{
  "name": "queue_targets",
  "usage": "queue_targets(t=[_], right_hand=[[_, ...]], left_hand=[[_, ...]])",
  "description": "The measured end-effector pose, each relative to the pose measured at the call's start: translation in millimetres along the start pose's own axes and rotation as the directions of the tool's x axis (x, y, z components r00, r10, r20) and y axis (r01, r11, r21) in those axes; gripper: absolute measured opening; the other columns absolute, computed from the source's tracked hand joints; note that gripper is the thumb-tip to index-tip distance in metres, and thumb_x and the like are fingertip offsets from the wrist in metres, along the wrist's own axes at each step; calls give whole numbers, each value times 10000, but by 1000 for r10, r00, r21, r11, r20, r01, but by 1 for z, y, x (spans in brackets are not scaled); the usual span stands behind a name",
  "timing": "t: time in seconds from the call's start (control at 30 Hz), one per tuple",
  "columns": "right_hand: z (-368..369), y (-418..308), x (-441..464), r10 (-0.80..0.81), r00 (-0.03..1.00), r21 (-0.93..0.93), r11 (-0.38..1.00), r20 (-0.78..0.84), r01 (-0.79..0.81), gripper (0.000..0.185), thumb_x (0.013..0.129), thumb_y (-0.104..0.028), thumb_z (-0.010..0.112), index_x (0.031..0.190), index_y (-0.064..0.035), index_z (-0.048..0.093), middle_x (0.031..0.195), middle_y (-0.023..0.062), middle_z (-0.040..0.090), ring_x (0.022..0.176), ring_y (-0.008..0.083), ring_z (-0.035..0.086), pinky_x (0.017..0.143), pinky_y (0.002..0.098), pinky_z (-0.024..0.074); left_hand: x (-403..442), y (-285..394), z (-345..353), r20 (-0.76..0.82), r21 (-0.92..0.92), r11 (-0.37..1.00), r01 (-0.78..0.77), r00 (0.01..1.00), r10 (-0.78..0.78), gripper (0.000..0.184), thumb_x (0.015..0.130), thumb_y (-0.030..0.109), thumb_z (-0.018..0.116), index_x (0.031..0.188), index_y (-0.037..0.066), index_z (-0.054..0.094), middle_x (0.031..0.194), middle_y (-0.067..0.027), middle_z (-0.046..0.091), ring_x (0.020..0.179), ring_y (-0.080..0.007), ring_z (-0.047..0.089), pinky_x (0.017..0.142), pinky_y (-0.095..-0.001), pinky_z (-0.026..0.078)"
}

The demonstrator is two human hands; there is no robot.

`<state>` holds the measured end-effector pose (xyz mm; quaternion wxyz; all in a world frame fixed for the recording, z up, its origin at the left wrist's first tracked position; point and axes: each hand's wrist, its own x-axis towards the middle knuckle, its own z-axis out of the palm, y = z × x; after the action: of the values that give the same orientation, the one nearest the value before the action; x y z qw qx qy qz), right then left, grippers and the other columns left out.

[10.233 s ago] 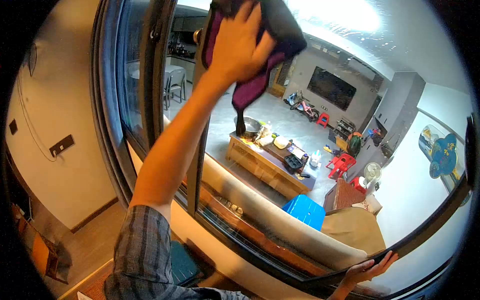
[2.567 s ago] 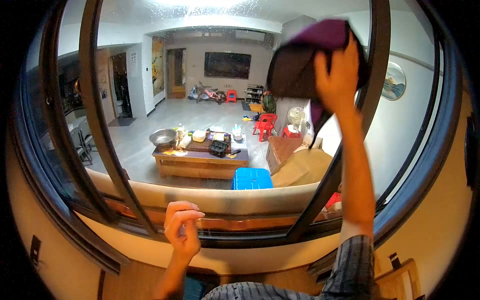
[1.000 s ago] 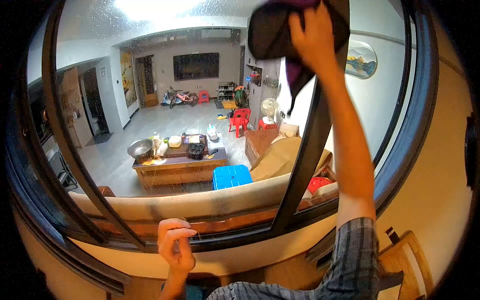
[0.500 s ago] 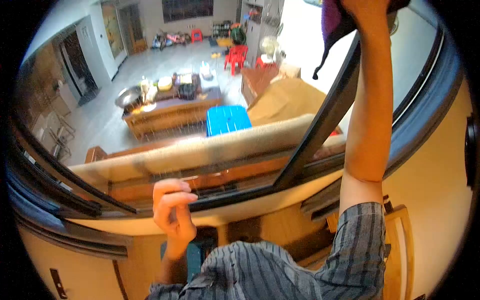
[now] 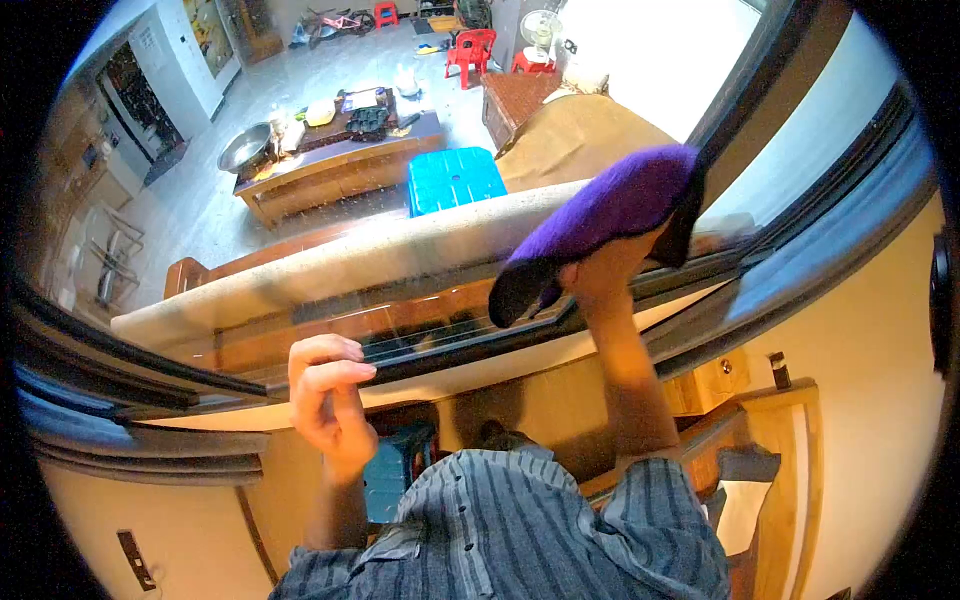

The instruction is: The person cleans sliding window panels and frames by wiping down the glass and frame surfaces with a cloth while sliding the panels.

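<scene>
Lowered since half a second ago, the right hand (image 5: 604,283) has come down from the upper right of the view to the bottom of the window, bringing along a thick purple cloth with black edging (image 5: 610,205). Its forearm points up and slightly left from a loose sleeve. The hand holds the cloth, whose plush pile spreads in a long, rounded, mitt-like shape and hides most of the fingers, so their spread cannot be told. The cloth overlaps the dark, straight-edged window frame (image 5: 785,75); whether it touches the glass is unclear.

The left hand (image 5: 335,405) is raised in front of the lower frame, wrist upright, in nearly the same curled pose as before. Its fingers are bent towards the thumb with a narrow gap; whether something thin sits there cannot be told.

Below, the shirt (image 5: 500,520) is grey woven fabric with darker stripes and small buttons. Beyond the glass run a long, padded beige sofa back (image 5: 330,275), a square, glossy blue plastic stool (image 5: 457,180), and a low wooden counter (image 5: 350,188) carrying a round, shiny metal basin (image 5: 245,148). Smooth tan sheeting (image 5: 590,140) lies beside the stool.
</scene>
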<state>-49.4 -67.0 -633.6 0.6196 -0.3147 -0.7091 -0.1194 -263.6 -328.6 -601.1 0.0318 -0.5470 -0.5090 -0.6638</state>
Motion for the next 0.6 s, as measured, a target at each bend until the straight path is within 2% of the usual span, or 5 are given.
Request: queue_targets(t=[0.07,0.13,0.23,0.43,0.6], right_hand=[[8,13,-54,-8,1000,-26,1000,15,8,1205,796,-747,572,1616,-42,38,1576,344,246,1446,498,294,1227,609,92],[16,38,-125,-55,990,-162,984,131,77,1045,889,-766,504,1581,-65,156,1480,314,388,1394,489,353,1223,617,83],[43,61,-234,7,990,-290,956,141,34,551,1003,-606,447,1296,-141,446,1131,90,516,1097,317,486,1149,550,269],[14,-7,-323,464,781,-56,871,418,-488,664,934,-531,541,1410,-116,334,1262,139,478,1204,332,453,1182,535,249],[-5,-43,-313,568,628,68,710,533,-700,822,877,-468,620,1505,-96,241,1371,180,447,1294,344,424,1210,522,233]], left_hand=[[-6,-1,0,5,3,1000,6,1000,-6,122,972,89,597,856,54,609,942,-116,589,926,-241,576,870,-362,473],[-10,1,0,15,5,1000,0,1000,0,100,959,59,589,869,48,630,937,-123,598,913,-246,589,852,-357,483],[-14,5,-3,29,14,1000,-26,999,25,114,938,11,573,899,38,677,926,-139,618,885,-255,616,817,-344,500],[-19,19,-19,65,60,998,-17,998,13,108,950,28,585,909,43,684,929,-140,627,883,-251,621,798,-341,501],[-25,27,-34,11,94,994,-56,998,56,110,961,35,585,919,46,687,932,-138,630,883,-249,621,786,-339,502]])
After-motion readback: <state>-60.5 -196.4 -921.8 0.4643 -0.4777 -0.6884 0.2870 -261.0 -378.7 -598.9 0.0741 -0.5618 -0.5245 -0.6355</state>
